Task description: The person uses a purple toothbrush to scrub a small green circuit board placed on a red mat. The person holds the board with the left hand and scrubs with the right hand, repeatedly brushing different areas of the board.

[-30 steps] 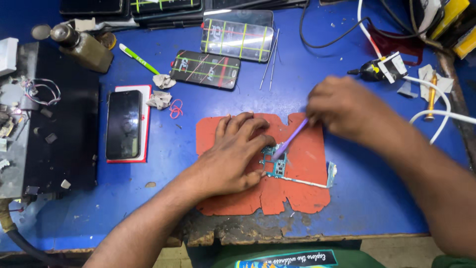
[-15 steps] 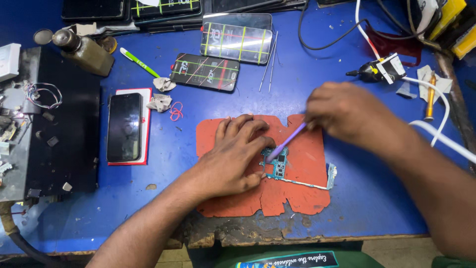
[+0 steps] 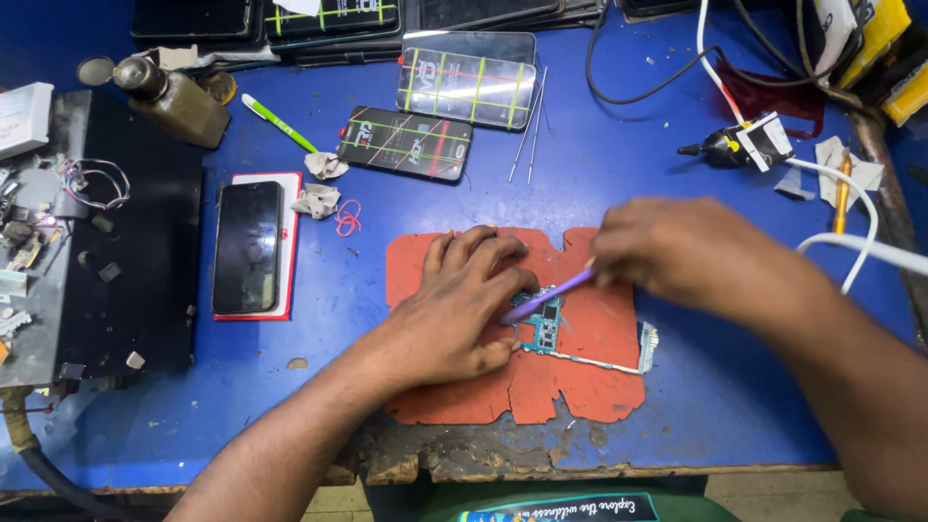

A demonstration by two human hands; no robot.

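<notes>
Dead centre of the frame there's a small teal circuit board lying on a ragged orange mat on the blue workbench. The left hand lies flat over the board's left end, fingers together and pressed down to pin it. The right hand comes in from the right, fingers closed in a pinch around a purple brush, its tip sitting right at the left fingertips on the board's top edge. Risk-wise, I'd say the thin strip trailing off the board toward the lower right looks like the weak spot: push too hard with the brush, or let the pinning hand slip, and the board could skate across the mat and bend it. There's also a loose phone on a red-edged pad at middle left and another phone above the mat with crossed lines on its screen, close enough that a stray elbow could knock them.
</notes>
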